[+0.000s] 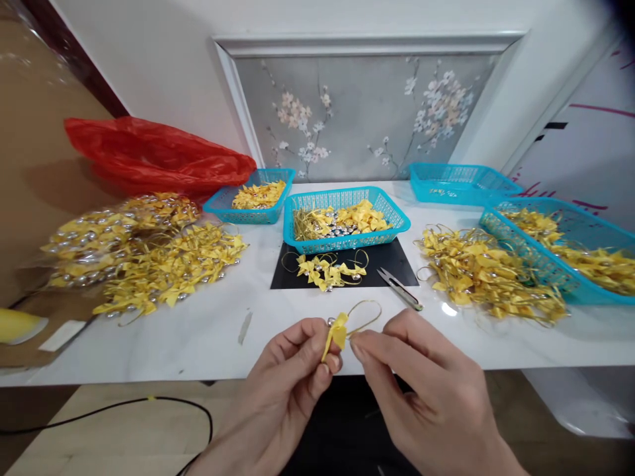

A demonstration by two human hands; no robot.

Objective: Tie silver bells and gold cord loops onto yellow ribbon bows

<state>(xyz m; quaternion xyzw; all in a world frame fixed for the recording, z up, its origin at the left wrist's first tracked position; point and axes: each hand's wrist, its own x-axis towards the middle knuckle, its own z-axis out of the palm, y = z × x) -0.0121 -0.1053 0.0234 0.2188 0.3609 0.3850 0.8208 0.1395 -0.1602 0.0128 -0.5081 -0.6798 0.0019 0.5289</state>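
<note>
Between the thumb and fingers of my left hand [297, 370] is a yellow ribbon bow [338, 332] with a small silver bell or bead at its top left. A thin gold cord [370, 322] loops up and out from the bow to the right. My right hand [421, 377] pinches that cord close to the bow. Just beyond my hands, a small group of finished-looking bows [330, 271] with cord loops lies on a black mat [285, 277]. Thread snips [399, 289] rest partly on the mat's right edge, blades pointing away to the left.
A blue basket [347, 248] of bows, silver beads and cords stands behind the mat. Bow piles lie left [173, 271] and right [476, 271]. More blue baskets stand at back left [272, 215], back right [446, 192] and far right [555, 271]. A red plastic bag [159, 155] sits back left.
</note>
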